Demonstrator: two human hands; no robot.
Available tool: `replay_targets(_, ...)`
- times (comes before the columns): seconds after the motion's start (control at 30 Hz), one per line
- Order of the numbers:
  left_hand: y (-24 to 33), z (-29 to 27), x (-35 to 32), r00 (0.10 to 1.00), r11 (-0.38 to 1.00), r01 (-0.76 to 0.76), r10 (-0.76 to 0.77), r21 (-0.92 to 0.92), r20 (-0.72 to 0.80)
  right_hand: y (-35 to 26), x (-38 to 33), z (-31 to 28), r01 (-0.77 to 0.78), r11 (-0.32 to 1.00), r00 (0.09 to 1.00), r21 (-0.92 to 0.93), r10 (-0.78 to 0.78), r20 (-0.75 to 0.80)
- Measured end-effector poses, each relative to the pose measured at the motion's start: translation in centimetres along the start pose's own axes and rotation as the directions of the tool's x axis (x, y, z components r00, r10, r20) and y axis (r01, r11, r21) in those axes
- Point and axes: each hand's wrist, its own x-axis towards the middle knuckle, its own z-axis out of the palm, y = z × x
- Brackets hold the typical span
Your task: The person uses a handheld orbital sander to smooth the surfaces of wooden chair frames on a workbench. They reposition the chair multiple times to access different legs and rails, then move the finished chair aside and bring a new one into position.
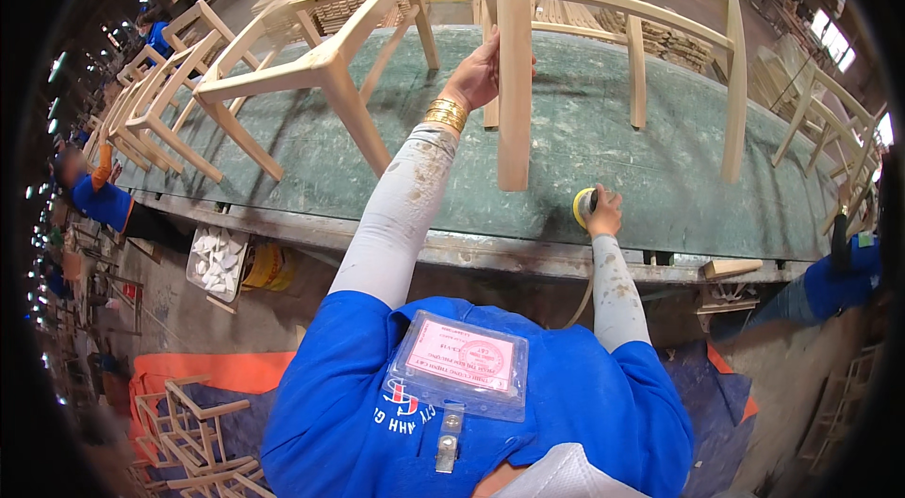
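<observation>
My left hand (474, 76) is closed around a front leg of a pale, unpainted wooden chair frame (514, 112); some of its fingers are hidden behind the leg. The chair stands tilted on the green worktable (452, 182), its other legs spread to the right. Lower and to the right, near the table's front edge, my right hand (606, 213) grips a round sander (583, 206) with a yellow rim and dark top. A thin hose (583, 303) hangs down below my right wrist. The sander is apart from the chair.
Another wooden chair frame (330, 60) stands left on the table, with several more beyond it. A white bin of pale pieces (219, 258) and a yellow bucket (267, 267) sit below the edge. Co-workers stand at far left (102, 201) and right (842, 281). Wooden frames (203, 432) lie at lower left.
</observation>
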Motion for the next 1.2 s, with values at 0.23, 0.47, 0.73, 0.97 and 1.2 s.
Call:
replay_targets(0.23,0.3,0.9,-0.4,0.999,0.998,0.029,-0.028,0.048,-0.032,1.0,2.2,1.7,-0.087,0.989,0.995,0.121,0.091,-0.028)
replay_targets(0.47,0.5,-0.2,-1.5,0.995,0.995,0.025,-0.016,0.094,-0.1,-3.4,0.9,-0.9,-0.128,0.992,0.992,-0.008,0.128,0.011)
replay_targets(0.73,0.5,-1.3,-1.4,0.999,0.997,0.026,-0.029,0.075,0.039,-15.4,-5.0,-11.8,0.149,0.142,0.899,0.979,-0.431,-0.074)
replay_targets(0.97,-1.4,-1.0,-1.6,0.989,0.971,0.095,-0.117,0.221,0.088,-16.5,-8.6,-13.3,0.382,0.395,0.922,0.835,-0.221,-0.317)
replay_targets(1.2,-4.6,-14.2,-2.2,0.812,0.827,0.381,-0.085,0.414,-0.578,-11.7,-11.9,-16.5,0.321,0.484,0.947,0.814,-0.176,-0.269)
